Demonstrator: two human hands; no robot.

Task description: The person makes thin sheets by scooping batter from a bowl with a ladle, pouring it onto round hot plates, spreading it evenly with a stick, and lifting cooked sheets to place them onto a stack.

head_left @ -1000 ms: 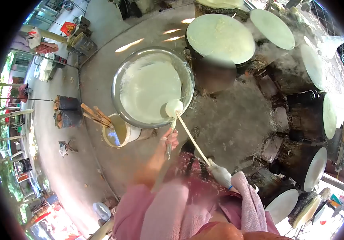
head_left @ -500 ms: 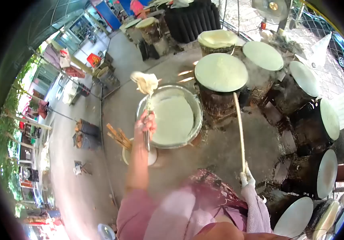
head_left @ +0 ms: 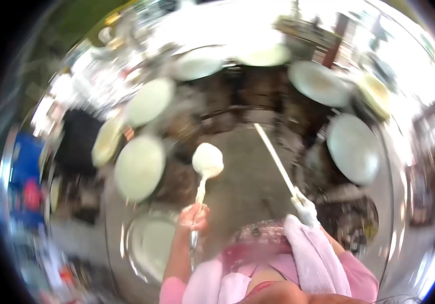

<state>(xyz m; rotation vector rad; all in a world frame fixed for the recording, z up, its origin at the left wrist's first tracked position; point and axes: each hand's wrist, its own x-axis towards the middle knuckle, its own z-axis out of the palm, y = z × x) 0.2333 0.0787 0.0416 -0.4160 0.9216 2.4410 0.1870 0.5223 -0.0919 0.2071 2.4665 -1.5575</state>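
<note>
My bare left hand (head_left: 194, 217) is closed around the handle of a ladle (head_left: 208, 160), whose raised head is coated in pale batter. Below and left of that hand stands a wide metal basin (head_left: 132, 248) of pale batter, partly hidden by my forearm. In my right hand (head_left: 306, 209), which wears a white glove, is the lower end of a long pale stick (head_left: 275, 158). The stick points up and away over the floor, and its tip touches nothing that I can see.
Round griddles on dark drum stoves form an arc around me, among them a pale-topped one (head_left: 140, 168) on the left and a greyish one (head_left: 353, 148) on the right. Stacked pale rounds (head_left: 107, 142) lie at the left. Much of the background is blurred.
My view has swung right, so the basin now lies at lower left and the stoves surround the middle. Both hands keep their holds; the ladle is now over the floor rather than near the basin.
</note>
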